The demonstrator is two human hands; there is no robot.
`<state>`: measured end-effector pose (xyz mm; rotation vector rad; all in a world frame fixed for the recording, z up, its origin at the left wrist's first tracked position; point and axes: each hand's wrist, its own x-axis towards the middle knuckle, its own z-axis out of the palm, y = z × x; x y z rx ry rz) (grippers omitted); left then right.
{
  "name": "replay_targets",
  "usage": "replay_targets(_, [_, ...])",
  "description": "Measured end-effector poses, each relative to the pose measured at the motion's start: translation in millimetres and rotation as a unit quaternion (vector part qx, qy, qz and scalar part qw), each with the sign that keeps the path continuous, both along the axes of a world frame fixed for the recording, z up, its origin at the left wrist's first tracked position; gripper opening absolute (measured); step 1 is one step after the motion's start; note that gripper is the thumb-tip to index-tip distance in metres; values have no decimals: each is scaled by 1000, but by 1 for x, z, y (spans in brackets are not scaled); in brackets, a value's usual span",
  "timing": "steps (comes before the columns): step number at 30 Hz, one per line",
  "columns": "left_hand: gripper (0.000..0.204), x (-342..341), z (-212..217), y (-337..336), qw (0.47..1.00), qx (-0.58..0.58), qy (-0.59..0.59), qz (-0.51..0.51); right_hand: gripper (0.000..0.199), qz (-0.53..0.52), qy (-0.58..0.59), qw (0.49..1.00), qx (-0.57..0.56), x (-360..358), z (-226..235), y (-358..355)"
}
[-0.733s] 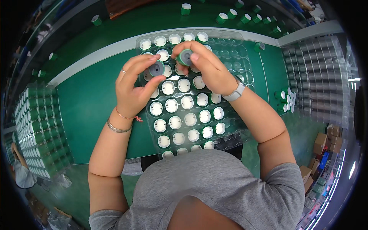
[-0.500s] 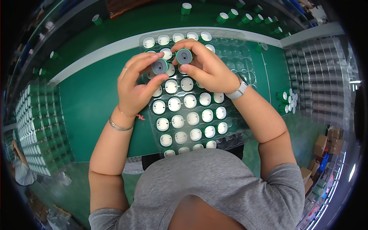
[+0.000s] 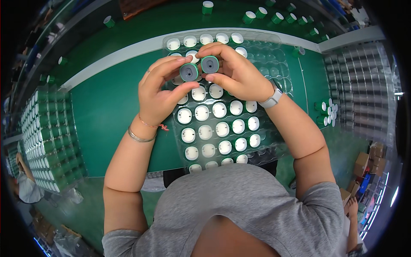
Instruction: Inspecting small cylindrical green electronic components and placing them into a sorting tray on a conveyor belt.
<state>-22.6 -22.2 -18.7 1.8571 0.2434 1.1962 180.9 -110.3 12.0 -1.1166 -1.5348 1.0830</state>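
My left hand (image 3: pixel 159 95) is closed around a small green cylinder (image 3: pixel 189 73), held between thumb and fingertips. A matching green cylinder (image 3: pixel 209 64) sits in the grip of my right hand (image 3: pixel 243 79). Both turn a round dark-grey end with a small central hole up toward me, and they are side by side, almost touching. Below them lies a clear plastic tray (image 3: pixel 269 58) with rows of round pockets. Many pockets hold green pieces with white round tops (image 3: pixel 201 113), partly covered by my hands.
Stacked filled trays (image 3: pixel 60 141) stand on the left, and upright clear trays (image 3: pixel 361 90) on the right. Loose green pieces lie on the far green belt (image 3: pixel 162 21) beyond a pale rail (image 3: pixel 124 53). More white-ended pieces (image 3: pixel 329 112) cluster at right. Another person's arm (image 3: pixel 352 214) shows at lower right.
My two hands have brought the cylinders closer together. The whole scene has shifted a little to the right in view. Another person's arm has appeared at lower right.
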Motion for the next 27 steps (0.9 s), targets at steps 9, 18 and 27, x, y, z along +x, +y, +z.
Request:
replay_targets(9, [52,1,0,2,1000,5,7,13,37,-3,-30,999,-20,4,8,-4])
replay_targets(18, [53,2,0,1,1000,5,3,16,35,-14,-33,999,-5,0,11,-4])
replay_targets(27, [52,1,1,1,1000,11,17,14,43,-2,15,999,-33,4,4,-4])
